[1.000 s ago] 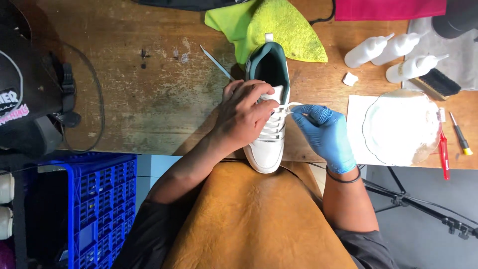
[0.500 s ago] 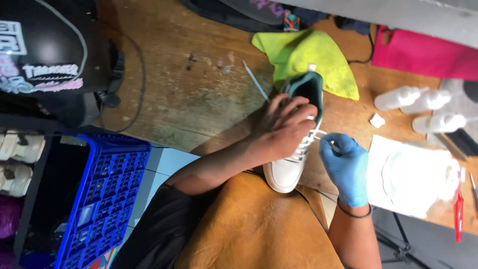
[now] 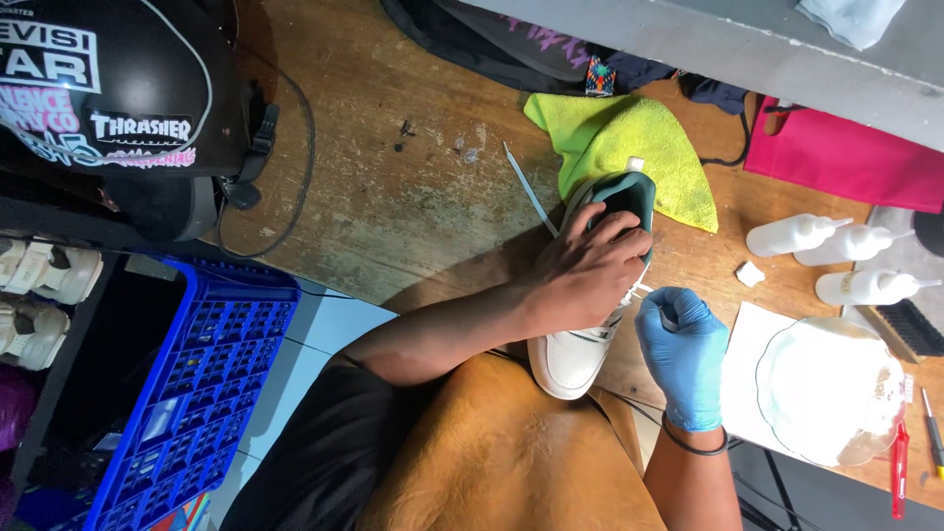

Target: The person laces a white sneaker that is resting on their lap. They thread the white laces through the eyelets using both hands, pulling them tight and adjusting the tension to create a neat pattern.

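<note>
On the near edge of the worn wooden table (image 3: pixel 393 206), a white low-top sneaker with a dark green lining (image 3: pixel 590 324) lies with its toe toward the person's tan leather apron (image 3: pixel 492 462) and its heel toward the far side. The bare left hand (image 3: pixel 590 270) lies over the middle of the shoe, fingers curled and pressed down around its upper, which steadies it for lacing. The right hand in a blue glove (image 3: pixel 683 349) sits just right of the shoe, fingers pinched together on what looks like the end of a white lace (image 3: pixel 639 292), though the tip is too small to be sure. A loose lace end (image 3: pixel 529 187) trails far-left across the wood. The sneaker looks clean, its toe smooth and pale. Behind its heel lies a yellow-green microfibre cloth (image 3: pixel 629 147); to the right stand three white squeeze bottles (image 3: pixel 836 256) and a round white plate (image 3: pixel 826 388).
</note>
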